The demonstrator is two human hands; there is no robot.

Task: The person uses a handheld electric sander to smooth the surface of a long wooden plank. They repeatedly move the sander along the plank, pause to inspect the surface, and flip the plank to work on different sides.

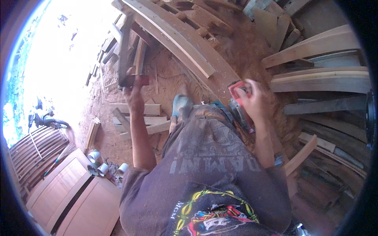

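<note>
My left hand (134,96) is closed round the near end of a long dark flat piece (125,51) with a dark red block (136,81) across it. Motion blur hides exactly what kind of thing this is. My right hand (255,98) grips a red and grey hand-held power tool (237,92) near the close end of a long sawdust-covered bench board (220,70). On that board lies a pale wooden strip (193,59), its near end just short of the tool. Both hands are apart, at either side of my body.
Stacked curved planks (323,82) reach in from the right. Sawdust and offcuts (208,19) pile behind the bench. Short boards (147,120) lie on the dirt floor at left, near panelled wooden doors (88,204) and white cups (103,169). A motorbike (49,120) stands farther left.
</note>
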